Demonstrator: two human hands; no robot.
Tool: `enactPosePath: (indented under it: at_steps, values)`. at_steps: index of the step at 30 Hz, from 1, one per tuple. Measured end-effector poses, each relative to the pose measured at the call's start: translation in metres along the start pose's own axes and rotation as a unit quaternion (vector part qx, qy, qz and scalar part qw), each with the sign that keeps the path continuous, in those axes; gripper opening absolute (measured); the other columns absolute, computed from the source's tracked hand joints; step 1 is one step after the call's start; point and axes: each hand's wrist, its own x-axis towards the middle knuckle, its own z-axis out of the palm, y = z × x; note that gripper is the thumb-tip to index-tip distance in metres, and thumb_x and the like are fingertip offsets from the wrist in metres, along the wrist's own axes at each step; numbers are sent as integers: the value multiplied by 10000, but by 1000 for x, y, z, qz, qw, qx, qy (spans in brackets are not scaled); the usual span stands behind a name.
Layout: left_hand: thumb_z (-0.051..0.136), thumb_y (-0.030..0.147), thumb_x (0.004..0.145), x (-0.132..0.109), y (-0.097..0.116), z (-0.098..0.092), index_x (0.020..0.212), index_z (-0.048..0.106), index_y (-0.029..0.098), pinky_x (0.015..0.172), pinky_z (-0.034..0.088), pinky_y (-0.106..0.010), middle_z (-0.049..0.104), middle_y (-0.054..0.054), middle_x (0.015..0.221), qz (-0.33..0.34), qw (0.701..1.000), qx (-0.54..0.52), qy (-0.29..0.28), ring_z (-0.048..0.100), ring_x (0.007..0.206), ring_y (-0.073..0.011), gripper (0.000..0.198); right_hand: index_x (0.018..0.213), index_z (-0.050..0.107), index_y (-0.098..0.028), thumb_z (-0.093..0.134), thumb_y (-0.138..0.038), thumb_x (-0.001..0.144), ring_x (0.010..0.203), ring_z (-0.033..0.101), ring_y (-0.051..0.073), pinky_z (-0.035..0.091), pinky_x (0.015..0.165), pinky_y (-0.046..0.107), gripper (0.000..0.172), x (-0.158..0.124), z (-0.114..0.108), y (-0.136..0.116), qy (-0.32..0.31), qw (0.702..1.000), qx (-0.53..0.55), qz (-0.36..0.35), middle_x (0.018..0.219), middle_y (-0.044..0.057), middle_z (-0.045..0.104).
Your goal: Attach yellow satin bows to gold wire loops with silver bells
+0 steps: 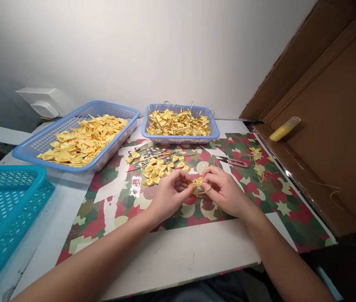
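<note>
A small yellow ribbon bow (198, 182) with a thin gold loop is pinched between both hands above a patterned red-and-green sheet (278, 201). My left hand (169, 193) grips the bow's left side with closed fingers. My right hand (225, 191) holds its right side and the gold loop, fingers closed too. Just beyond my hands lies a loose heap of yellow bows (157, 165) mixed with gold wires and silver pieces.
A blue basket of plain yellow bows (85, 138) stands back left, a smaller blue basket of bows with gold loops (179, 121) behind centre. Thread snips (233, 161) lie right of the heap. A turquoise basket (4, 201) sits at the left edge, a cardboard box (329, 126) at right.
</note>
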Motion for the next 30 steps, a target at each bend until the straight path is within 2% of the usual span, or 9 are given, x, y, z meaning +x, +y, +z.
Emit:
enactPosePath:
  at_steps: [5,10,12,16,19,22,25,27,30]
  values:
    - [787,304,678,2,2,-1,771,548,172,580,522,-228,596,30,678,-87,991,-100,24,621,608,-107,289,659,517,-191,481,-159,885,658,555,142,423,577,254,230,-5,-7,-2,-57,993,73,72,728,11,578]
    - [820,303,620,5,5,-5,750,563,165,512,475,-196,608,40,595,-156,981,-118,-10,600,528,-90,319,708,606,-174,534,-232,853,645,597,143,490,592,254,172,-6,-14,8,-145,933,252,212,695,19,625]
    - [818,305,618,5,7,-5,735,564,163,518,481,-202,611,40,589,-175,977,-116,-33,601,529,-92,314,706,615,-170,573,-267,824,714,616,151,518,679,272,159,-3,-13,10,-132,910,312,238,749,34,646]
    - [806,302,642,3,10,-5,723,557,161,529,471,-210,618,35,568,-195,971,-113,-76,581,511,-86,297,643,548,-185,608,-300,778,871,621,180,522,839,331,187,5,-3,9,-35,866,442,231,854,51,641]
    - [800,289,652,2,9,-4,731,555,162,528,449,-204,612,39,585,-188,972,-115,-82,557,510,-75,286,650,496,-195,581,-284,779,721,556,142,518,742,309,178,9,8,6,-6,831,507,228,747,15,549]
    - [796,263,649,1,5,-2,746,562,159,533,443,-206,591,42,602,-187,973,-98,-90,544,526,-75,273,635,435,-201,564,-243,765,564,388,97,415,547,238,188,11,16,4,15,804,543,242,656,-26,419]
    - [784,228,648,0,1,0,766,584,148,535,436,-210,578,33,629,-183,975,-66,-106,539,546,-78,246,608,401,-204,564,-242,743,550,323,99,317,485,228,215,12,23,1,23,802,547,240,631,-30,366]
    - [770,228,662,-1,1,1,764,585,145,521,421,-204,571,30,624,-180,975,-54,-116,527,542,-77,227,622,409,-211,557,-260,742,558,329,109,320,496,241,197,13,25,0,30,816,529,232,637,-27,366]
    - [764,238,674,-2,2,2,742,551,155,511,419,-196,549,46,600,-183,975,-61,-106,510,528,-70,239,642,451,-212,520,-280,789,665,452,145,413,619,288,176,11,22,1,17,881,426,203,719,6,455]
